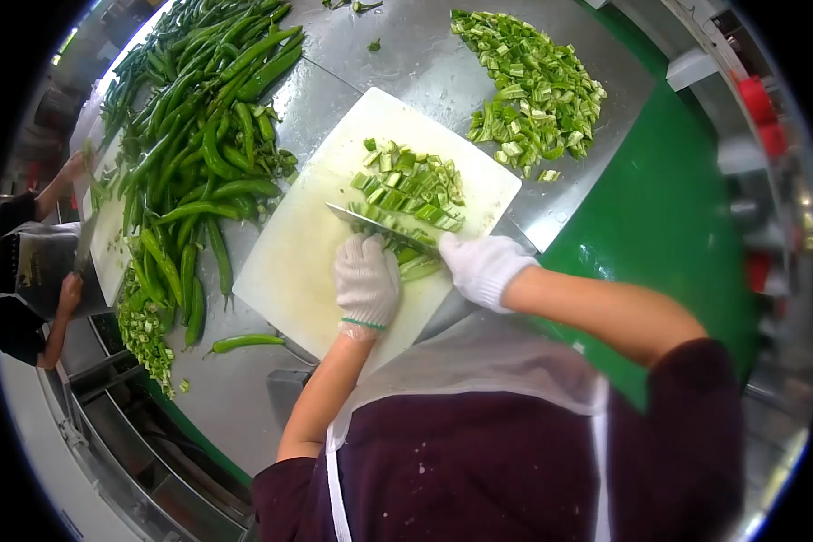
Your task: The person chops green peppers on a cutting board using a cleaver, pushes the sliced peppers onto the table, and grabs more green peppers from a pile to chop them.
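Observation:
A white cutting board [289,262] lies turned at an angle on the metal table. My right hand [483,268], in a white knitted glove, is closed round the handle end of a knife [370,223], whose blade points left across the board. Just below the blade, my gloved left hand [368,280] has its fingers curled down at the green peppers [417,265], which the blade and hands partly cover. Cut pepper pieces [406,185] lie in rows on the board beyond the knife.
Whole green peppers [199,154] are heaped at the left, with one loose pepper [247,342] near the board. Chopped pieces [537,86] form a pile on the metal table [406,54] at the back right. Another person [45,280] cuts at the far left.

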The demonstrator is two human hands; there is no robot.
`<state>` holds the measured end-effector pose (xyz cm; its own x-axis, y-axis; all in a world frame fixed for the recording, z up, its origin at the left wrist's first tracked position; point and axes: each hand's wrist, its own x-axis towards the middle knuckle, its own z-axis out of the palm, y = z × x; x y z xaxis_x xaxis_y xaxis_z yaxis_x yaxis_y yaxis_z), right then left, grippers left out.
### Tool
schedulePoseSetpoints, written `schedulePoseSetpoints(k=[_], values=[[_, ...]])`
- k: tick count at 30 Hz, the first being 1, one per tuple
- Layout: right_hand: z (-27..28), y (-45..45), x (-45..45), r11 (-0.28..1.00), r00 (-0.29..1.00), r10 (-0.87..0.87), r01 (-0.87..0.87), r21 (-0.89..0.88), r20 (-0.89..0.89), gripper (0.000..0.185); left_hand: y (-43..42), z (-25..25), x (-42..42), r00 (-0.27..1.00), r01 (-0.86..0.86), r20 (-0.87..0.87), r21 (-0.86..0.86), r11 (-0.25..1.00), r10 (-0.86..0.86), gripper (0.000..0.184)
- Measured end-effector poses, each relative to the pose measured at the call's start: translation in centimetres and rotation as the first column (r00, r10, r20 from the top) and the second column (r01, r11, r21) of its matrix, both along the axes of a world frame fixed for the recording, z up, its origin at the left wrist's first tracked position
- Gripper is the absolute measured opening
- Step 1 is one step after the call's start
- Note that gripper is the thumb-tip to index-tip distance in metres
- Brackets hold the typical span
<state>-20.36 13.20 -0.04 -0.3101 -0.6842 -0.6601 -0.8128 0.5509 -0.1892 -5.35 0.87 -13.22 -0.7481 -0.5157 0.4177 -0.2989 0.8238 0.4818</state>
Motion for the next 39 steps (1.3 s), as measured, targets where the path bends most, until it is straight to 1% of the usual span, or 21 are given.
schedulePoseSetpoints(k=[1,2,4,7,9,10,11,14,15,18,20,21,24,27,30,31,33,34,36,37,39], values=[[-2.0,0.0,-0.1,0.999,1.000,-0.003,0.002,-0.045,-0.014,0.025,0.1,-0.1,-0.1,1.000,-0.010,-0.011,-0.017,1.000,0.010,0.023],[-2.6,-0.2,-0.1,0.996,1.000,-0.005,0.003,-0.092,-0.025,0.025,0.3,-0.2,0.0,1.000,-0.018,-0.005,-0.009,1.000,0.018,0.023],[-2.4,0.2,-0.2,0.994,1.000,-0.002,0.001,-0.108,-0.014,0.024,0.1,0.1,-0.1,1.000,-0.013,-0.001,-0.015,1.000,0.013,0.022],[-2.9,0.6,-0.2,0.988,0.998,-0.053,0.051,-0.148,-0.012,0.023,0.0,-1.3,0.6,0.996,-0.023,-0.084,0.001,1.000,0.023,0.027],[-3.2,0.9,-0.7,0.981,0.995,-0.093,0.095,-0.167,0.023,0.023,1.0,0.9,1.4,0.990,0.016,-0.141,-0.074,0.997,-0.027,0.033],[-3.3,1.0,-0.8,0.977,0.996,-0.083,0.084,-0.194,0.010,0.022,1.5,1.7,1.8,0.985,0.037,-0.165,-0.109,0.993,-0.055,0.037],[-3.5,1.0,-1.0,0.973,0.997,-0.072,0.070,-0.219,-0.002,0.022,1.6,1.4,2.2,0.993,0.099,-0.056,-0.080,0.992,-0.103,0.051],[-3.4,0.8,-1.2,0.963,0.997,-0.044,0.027,-0.267,-0.057,0.019,1.6,-0.4,1.9,1.000,0.018,0.007,-0.091,0.996,-0.017,0.052],[-2.3,0.9,-1.2,0.961,0.997,-0.042,0.021,-0.275,-0.071,0.019,1.8,0.2,1.7,1.000,-0.017,-0.014,-0.078,0.997,0.016,0.049],[-0.2,2.0,-1.3,0.965,0.998,-0.001,-0.017,-0.263,-0.067,0.019,2.2,1.2,2.1,0.988,-0.022,-0.153,-0.058,0.998,0.013,0.040],[0.9,2.9,-0.9,0.972,0.998,0.042,-0.051,-0.228,-0.042,0.019,1.9,-0.2,3.0,0.974,-0.081,-0.216,-0.034,0.996,0.072,0.036],[2.1,2.8,-0.4,0.985,0.995,0.073,-0.084,-0.151,-0.075,0.023,1.8,-0.7,3.3,0.965,-0.109,-0.243,-0.017,0.994,0.101,0.034],[3.1,2.5,0.1,0.981,0.984,0.171,-0.176,-0.086,-0.058,0.024,1.1,-1.4,2.4,0.962,-0.188,-0.209,-0.028,0.982,0.178,0.023],[0.7,1.0,0.4,0.996,0.997,0.081,-0.081,0.040,-0.005,0.020,0.8,-1.0,0.8,0.977,-0.209,-0.038,0.013,0.978,0.210,0.012],[-2.5,-0.8,0.9,0.985,0.988,0.142,-0.147,-0.089,-0.065,0.020,0.8,-0.7,0.4,0.983,-0.185,0.002,-0.029,0.982,0.185,0.008],[-2.3,-0.7,0.9,0.994,0.998,0.055,-0.056,-0.092,-0.010,0.022,0.6,-0.5,0.1,0.984,-0.178,0.017,-0.027,0.984,0.178,0.008],[-2.5,-0.4,0.4,0.990,0.998,0.056,-0.057,-0.126,-0.011,0.021,0.8,-0.4,0.4,0.984,-0.165,0.061,-0.027,0.986,0.166,0.007],[-2.6,-0.2,0.2,0.987,0.998,0.055,-0.057,-0.149,-0.014,0.021,0.8,-0.2,0.5,0.989,-0.149,0.018,-0.009,0.989,0.149,0.007],[-3.3,0.4,-0.1,0.983,1.000,-0.007,0.005,-0.184,-0.012,0.020,0.6,-0.5,0.7,0.990,-0.117,-0.072,0.024,0.993,0.119,0.006],[-3.4,0.7,-0.4,0.980,0.999,-0.037,0.035,-0.198,-0.010,0.020,0.3,-2.0,1.2,0.958,-0.153,-0.240,0.036,0.988,0.157,0.007],[-2.1,1.4,-0.4,0.971,1.000,0.013,-0.015,-0.238,-0.013,0.020,0.7,-1.6,2.7,0.906,-0.297,-0.269,0.140,0.944,0.325,0.008]])
